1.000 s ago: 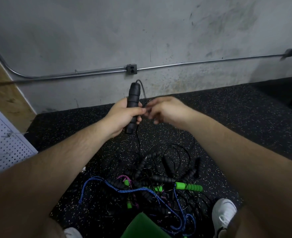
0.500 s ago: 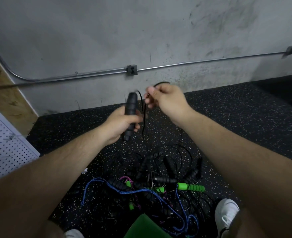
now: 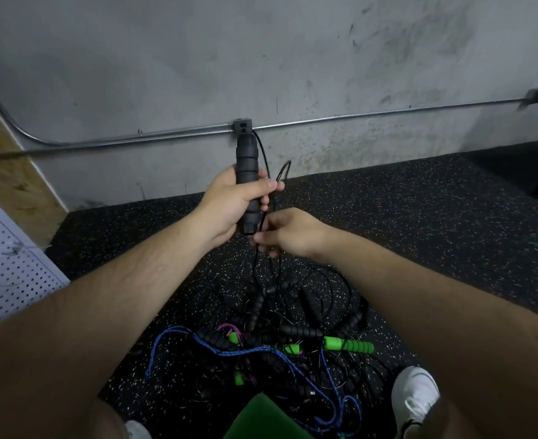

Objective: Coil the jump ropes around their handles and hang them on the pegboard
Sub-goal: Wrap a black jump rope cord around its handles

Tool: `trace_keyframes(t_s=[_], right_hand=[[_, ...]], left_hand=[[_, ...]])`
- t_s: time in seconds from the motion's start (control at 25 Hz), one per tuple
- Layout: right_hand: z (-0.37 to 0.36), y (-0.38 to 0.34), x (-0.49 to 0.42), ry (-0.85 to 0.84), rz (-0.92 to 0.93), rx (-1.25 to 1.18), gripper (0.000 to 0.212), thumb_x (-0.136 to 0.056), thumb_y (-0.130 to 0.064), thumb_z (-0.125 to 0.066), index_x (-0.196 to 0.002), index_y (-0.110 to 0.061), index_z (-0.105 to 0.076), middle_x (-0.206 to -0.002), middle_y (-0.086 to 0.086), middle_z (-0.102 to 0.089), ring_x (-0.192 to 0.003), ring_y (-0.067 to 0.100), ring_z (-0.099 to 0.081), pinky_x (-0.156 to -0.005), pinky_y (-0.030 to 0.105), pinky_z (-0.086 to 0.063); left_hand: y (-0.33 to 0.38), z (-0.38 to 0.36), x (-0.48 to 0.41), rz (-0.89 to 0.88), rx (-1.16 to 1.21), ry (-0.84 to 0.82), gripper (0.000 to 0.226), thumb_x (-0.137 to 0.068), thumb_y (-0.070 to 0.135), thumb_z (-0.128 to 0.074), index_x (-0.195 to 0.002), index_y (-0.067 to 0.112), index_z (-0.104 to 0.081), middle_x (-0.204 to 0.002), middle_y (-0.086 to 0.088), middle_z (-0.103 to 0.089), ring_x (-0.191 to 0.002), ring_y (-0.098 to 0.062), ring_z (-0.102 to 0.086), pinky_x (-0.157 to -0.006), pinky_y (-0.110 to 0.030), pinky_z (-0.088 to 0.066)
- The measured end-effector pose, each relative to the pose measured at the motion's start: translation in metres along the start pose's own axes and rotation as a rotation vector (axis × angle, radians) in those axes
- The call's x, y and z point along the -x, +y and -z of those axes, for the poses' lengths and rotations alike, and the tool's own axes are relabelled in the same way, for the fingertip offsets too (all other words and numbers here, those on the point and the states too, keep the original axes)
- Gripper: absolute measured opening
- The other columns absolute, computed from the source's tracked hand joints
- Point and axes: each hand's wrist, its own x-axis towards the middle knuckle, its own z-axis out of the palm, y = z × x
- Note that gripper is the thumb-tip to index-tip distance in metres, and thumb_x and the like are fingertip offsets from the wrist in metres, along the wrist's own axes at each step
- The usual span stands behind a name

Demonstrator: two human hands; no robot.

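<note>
Barely started; left hand (image 3: 229,205) wrapped round one upright black handle (image 3: 246,166), right hand (image 3: 288,232) pinching its cord (image 3: 264,156) just below. Other ropes (image 3: 293,339) tangled on the floor (image 3: 435,236); none on the pegboard (image 3: 8,267), I think.

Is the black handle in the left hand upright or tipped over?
Roughly upright. The left hand grips the handle low, its top pointing up toward the wall; the cord runs down beside it into the right hand.

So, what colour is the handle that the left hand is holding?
The handle in the left hand is black, clearest in the head view.
</note>
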Motion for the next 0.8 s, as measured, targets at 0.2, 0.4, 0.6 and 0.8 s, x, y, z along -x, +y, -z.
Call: trace_keyframes(t_s=[0.2, 0.4, 0.6, 0.8], right_hand=[[0.014, -0.023, 0.004, 0.314, 0.135, 0.014, 0.017, -0.099, -0.018, -0.062, -0.088, -0.007, -0.068, -0.084, 0.012, -0.074, -0.060, 0.013, -0.065, -0.061, 0.026, -0.057], [0.042, -0.045, 0.004, 0.563, 0.306, -0.433, 0.018, -0.101, -0.012, -0.057, -0.101, 0.004, -0.065, -0.090, 0.012, -0.071, -0.073, 0.015, -0.067, -0.067, 0.029, -0.058], [0.037, -0.038, 0.006, 0.582, 0.298, -0.487, 0.017, -0.102, -0.010, -0.056, -0.098, 0.005, -0.064, -0.085, 0.010, -0.068, -0.066, 0.011, -0.065, -0.064, 0.028, -0.057], [0.044, -0.053, 0.009, 0.573, 0.381, -0.671, 0.022, -0.102, -0.007, -0.055, -0.107, 0.014, -0.060, -0.087, 0.015, -0.065, -0.067, 0.017, -0.063, -0.064, 0.028, -0.056]], left_hand=[[-0.010, 0.015, -0.002, 0.030, -0.056, 0.022, 0.023, -0.088, 0.003, -0.072, -0.105, 0.011, -0.059, -0.080, -0.001, -0.070, -0.063, -0.012, -0.059, -0.058, -0.024, -0.052], [-0.033, 0.021, 0.007, 0.180, -0.261, -0.079, 0.031, -0.086, 0.002, -0.073, -0.113, 0.004, -0.057, -0.086, -0.009, -0.070, -0.064, -0.015, -0.062, -0.059, -0.026, -0.054], [-0.028, 0.007, -0.001, 0.102, -0.177, -0.077, 0.033, -0.086, -0.003, -0.071, -0.114, 0.003, -0.056, -0.096, -0.012, -0.071, -0.069, -0.017, -0.064, -0.057, -0.027, -0.052], [-0.044, 0.002, 0.001, 0.082, -0.393, 0.034, 0.032, -0.084, 0.014, -0.079, -0.107, 0.013, -0.057, -0.089, -0.010, -0.065, -0.066, -0.017, -0.062, -0.059, -0.032, -0.053]])
